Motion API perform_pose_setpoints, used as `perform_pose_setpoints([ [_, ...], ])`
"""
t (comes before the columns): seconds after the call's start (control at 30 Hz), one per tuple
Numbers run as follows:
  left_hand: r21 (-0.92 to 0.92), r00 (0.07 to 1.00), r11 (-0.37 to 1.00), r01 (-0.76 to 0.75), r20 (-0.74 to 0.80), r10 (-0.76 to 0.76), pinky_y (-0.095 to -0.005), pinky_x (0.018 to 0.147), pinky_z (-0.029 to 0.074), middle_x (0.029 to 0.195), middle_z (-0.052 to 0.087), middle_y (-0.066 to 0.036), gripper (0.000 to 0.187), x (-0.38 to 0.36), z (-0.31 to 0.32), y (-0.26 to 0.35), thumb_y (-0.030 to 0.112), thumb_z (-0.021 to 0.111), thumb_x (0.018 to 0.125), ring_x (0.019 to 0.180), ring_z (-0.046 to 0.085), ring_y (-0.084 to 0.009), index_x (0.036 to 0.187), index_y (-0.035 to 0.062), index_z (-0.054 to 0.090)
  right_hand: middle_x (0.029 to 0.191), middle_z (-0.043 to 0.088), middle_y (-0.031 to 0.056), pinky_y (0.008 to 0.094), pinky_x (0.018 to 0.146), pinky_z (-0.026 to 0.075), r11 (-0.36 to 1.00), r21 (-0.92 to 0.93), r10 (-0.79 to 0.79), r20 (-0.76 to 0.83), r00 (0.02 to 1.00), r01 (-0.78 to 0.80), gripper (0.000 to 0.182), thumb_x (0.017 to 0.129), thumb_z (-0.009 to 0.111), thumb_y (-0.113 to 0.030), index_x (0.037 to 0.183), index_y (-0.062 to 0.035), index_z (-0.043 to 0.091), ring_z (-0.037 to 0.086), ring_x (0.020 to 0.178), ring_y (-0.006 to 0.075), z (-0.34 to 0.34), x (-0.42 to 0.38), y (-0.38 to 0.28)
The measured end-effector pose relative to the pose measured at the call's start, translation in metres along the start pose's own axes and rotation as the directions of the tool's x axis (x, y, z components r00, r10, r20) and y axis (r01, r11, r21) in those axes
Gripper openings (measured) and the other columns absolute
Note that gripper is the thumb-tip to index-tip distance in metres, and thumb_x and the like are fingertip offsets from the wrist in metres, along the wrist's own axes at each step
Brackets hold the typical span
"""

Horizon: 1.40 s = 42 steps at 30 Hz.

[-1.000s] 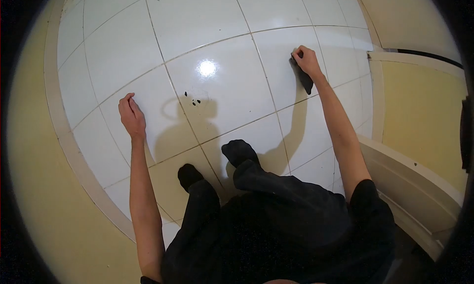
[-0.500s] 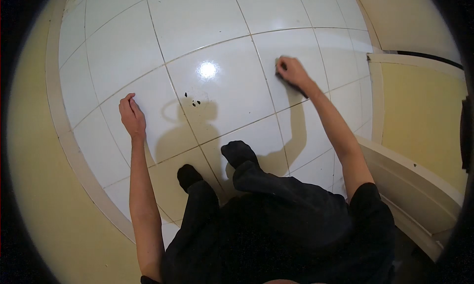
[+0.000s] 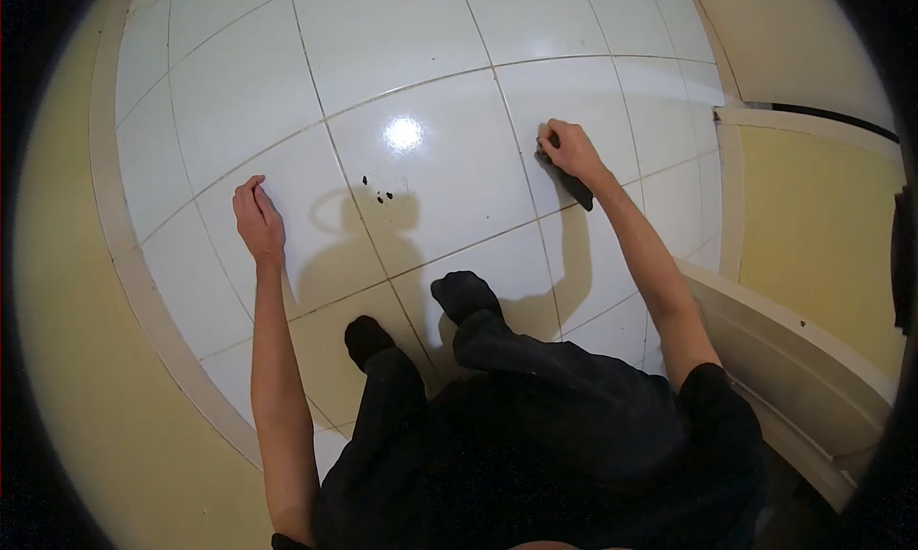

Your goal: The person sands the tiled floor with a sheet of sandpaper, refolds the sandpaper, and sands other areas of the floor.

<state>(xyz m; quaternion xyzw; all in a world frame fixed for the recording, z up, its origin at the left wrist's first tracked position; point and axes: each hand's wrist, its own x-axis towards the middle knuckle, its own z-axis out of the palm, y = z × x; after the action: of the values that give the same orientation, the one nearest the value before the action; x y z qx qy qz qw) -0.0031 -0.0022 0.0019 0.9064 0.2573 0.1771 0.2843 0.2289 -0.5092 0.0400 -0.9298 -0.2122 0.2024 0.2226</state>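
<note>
My right hand [image 3: 574, 152] is closed on a dark, flat, elongated thing [image 3: 579, 190], held low over the white tiled floor [image 3: 449, 182]. One end pokes out past the fingertips and the other hangs below the wrist; its kind cannot be made out. Out to the left, my left hand [image 3: 258, 220] is low over the tiles, empty, its fingers loosely stretched and slightly apart. Between the hands, several small black bits [image 3: 381, 198] lie on a tile, with faint smudges around them.
My feet in dark socks [image 3: 368, 341] rest on the tiles close in front of me. A yellow wall with a beige baseboard [image 3: 143, 292] borders the left side. At the right are a yellow panel [image 3: 813, 206] and a pale ledge [image 3: 789, 335].
My right hand has shifted slightly toward me and right, and more of the dark thing shows below the wrist. My left hand stays nearly in place.
</note>
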Motion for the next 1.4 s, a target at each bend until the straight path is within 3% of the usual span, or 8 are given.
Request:
perform_pose_setpoints([
  [0.07,0.005,1.0,1.0,-0.021,-0.005,0.021,-0.0413,0.089,0.05,0.113,0.066,-0.008,0.022,0.002,0.001,-0.002,0.01,0.046,0.108,0.104,0.06,-0.0281,0.119,0.0062,0.065,0.087,0.072,0.018,0.0471,0.073,0.055,0.998,-0.065,-0.032,-0.085,0.996,0.026,0.012,0.089,0.069,-0.014,0.09,-0.003,0.065,0.069,0.083,0.0399,0.007,0.001,0.009],
  [0.2,-0.018,1.0,1.0,0.001,0.004,-0.001,-0.0413,0.09,0.05,0.112,0.066,-0.008,0.022,0.002,-0.001,0.0,0.01,0.046,0.108,0.103,0.06,-0.028,0.119,0.0063,0.065,0.086,0.071,0.0182,0.0487,0.073,0.055,0.996,-0.037,-0.075,0.077,0.994,0.078,0.012,0.089,0.068,-0.014,0.092,-0.0026,0.065,0.069,0.082,0.0406,0.002,-0.003,-0.001],
  [0.33,-0.003,1.0,1.0,-0.001,0.002,0.001,-0.0404,0.092,0.049,0.113,0.066,-0.01,0.023,0.001,-0.001,0.002,0.012,0.046,0.109,0.104,0.061,-0.0291,0.119,0.0053,0.065,0.083,0.07,0.0178,0.0491,0.072,0.054,0.992,-0.115,-0.054,-0.066,0.996,0.046,0.013,0.089,0.069,-0.015,0.09,-0.0026,0.065,0.068,0.081,0.0412,-0.001,0.006,0.007],
  [0.47,-0.022,0.998,0.998,0.051,0.027,-0.05,-0.0402,0.094,0.049,0.115,0.066,-0.011,0.024,0.001,-0.003,0.003,0.013,0.045,0.109,0.105,0.062,-0.0294,0.12,0.0048,0.065,0.084,0.07,0.0183,0.049,0.072,0.054,0.99,-0.065,-0.119,0.102,0.988,0.126,0.014,0.088,0.069,-0.016,0.09,-0.0026,0.064,0.068,0.082,0.0412,0.001,0.001,0.005],
  [0.6,-0.006,1.0,1.0,-0.005,0.005,0.005,-0.04,0.092,0.05,0.113,0.066,-0.01,0.024,0.002,-0.001,0.001,0.013,0.045,0.109,0.102,0.061,-0.0279,0.119,0.0052,0.065,0.085,0.071,0.0174,0.0496,0.073,0.054,0.975,-0.197,-0.091,0.041,0.995,0.097,0.012,0.089,0.068,-0.015,0.09,-0.0039,0.065,0.068,0.084,0.0407,-0.002,0.008,0.004],
  [0.73,-0.021,1.0,1.0,-0.008,-0.012,0.007,-0.0401,0.088,0.05,0.11,0.066,-0.008,0.022,0.003,-0.001,0.0,0.01,0.047,0.108,0.101,0.06,-0.027,0.118,0.0058,0.065,0.091,0.071,0.0178,0.0514,0.076,0.054,0.981,-0.19,-0.003,0.184,0.983,0.039,0.012,0.088,0.067,-0.015,0.094,-0.0037,0.065,0.068,0.09,0.0415,-0.011,0.013,0.0],
  [0.9,-0.042,0.999,0.998,0.051,0.01,-0.051,-0.0401,0.089,0.05,0.11,0.066,-0.008,0.022,0.003,-0.002,0.003,0.01,0.047,0.108,0.102,0.06,-0.0271,0.117,0.0057,0.066,0.093,0.071,0.0193,0.0526,0.078,0.054,0.971,-0.203,-0.085,0.202,0.976,0.126,0.014,0.09,0.065,-0.016,0.093,-0.0023,0.063,0.067,0.091,0.0424,-0.003,0.011,0.002],
  [1.4,-0.017,1.0,1.0,0.018,-0.004,-0.018,-0.0396,0.086,0.05,0.108,0.065,-0.009,0.023,0.003,-0.001,-0.001,0.012,0.046,0.109,0.097,0.06,-0.0263,0.118,0.0056,0.065,0.09,0.07,0.0179,0.053,0.075,0.053,0.972,-0.19,-0.116,0.129,0.985,0.139,0.011,0.09,0.064,-0.015,0.092,-0.0044,0.063,0.067,0.089,0.0426,-0.008,0.024,-0.007],
])
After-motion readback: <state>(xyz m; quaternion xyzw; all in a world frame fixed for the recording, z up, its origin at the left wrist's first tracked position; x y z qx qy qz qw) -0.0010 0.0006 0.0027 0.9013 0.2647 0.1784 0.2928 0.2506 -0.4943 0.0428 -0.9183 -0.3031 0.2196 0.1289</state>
